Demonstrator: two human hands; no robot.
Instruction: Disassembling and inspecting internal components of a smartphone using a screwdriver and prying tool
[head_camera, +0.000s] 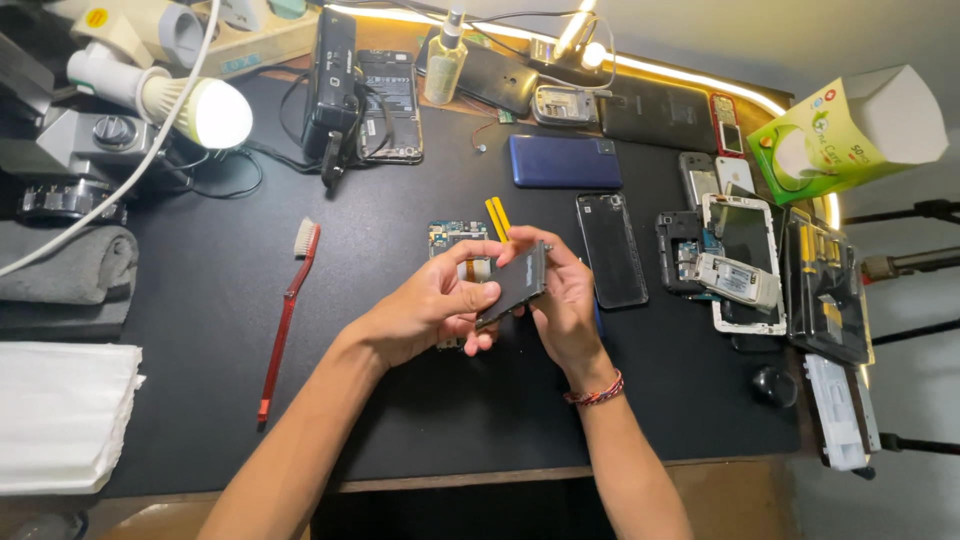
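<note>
Your left hand (425, 310) and right hand (560, 300) both pinch a dark flat phone battery (512, 285), tilted above the black mat (200, 300). Beneath lies an opened phone circuit board (452, 238); a red toothbrush (287, 310) rests well to your left.

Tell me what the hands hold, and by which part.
Both hands, left and right, hold a dark flat phone part: left at its lower end, right along its upper edge.
</note>
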